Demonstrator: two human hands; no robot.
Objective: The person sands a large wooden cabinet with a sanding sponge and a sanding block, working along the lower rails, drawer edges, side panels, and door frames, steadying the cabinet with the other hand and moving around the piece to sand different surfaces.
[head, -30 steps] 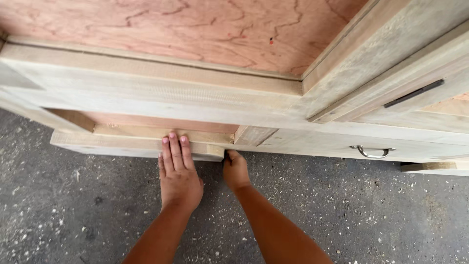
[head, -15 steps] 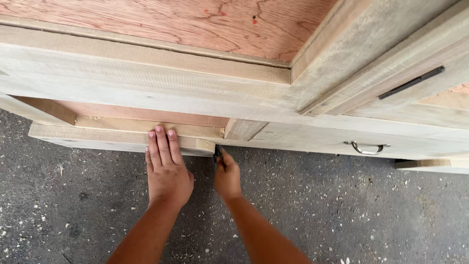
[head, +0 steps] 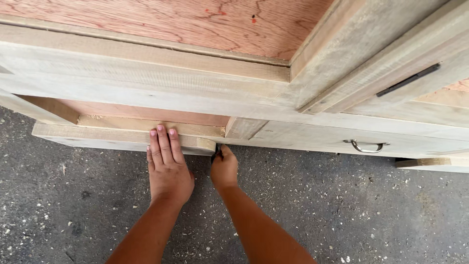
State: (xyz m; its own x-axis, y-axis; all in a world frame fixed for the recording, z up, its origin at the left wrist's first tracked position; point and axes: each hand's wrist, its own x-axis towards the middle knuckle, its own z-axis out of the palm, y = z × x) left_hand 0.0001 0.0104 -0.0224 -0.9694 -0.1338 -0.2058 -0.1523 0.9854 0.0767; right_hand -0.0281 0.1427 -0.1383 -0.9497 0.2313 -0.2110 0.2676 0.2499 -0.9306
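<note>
An unfinished pale wooden cabinet with a reddish plywood panel lies in front of me. Its lower drawer is pulled partly out, showing a sawdust-strewn inside. My left hand lies flat on the drawer's front edge, fingers together and pointing away from me. My right hand is curled at the drawer's right corner around a small dark object pressed to the wood; what the object is I cannot tell.
A second drawer to the right carries a curved metal handle. A dark bar handle sits on the door panel above. A loose wood strip pokes out at the right. Grey floor is littered with wood chips.
The view has shifted slightly; both hands stay at the drawer's front edge, the left flat on it and the right at the corner.
</note>
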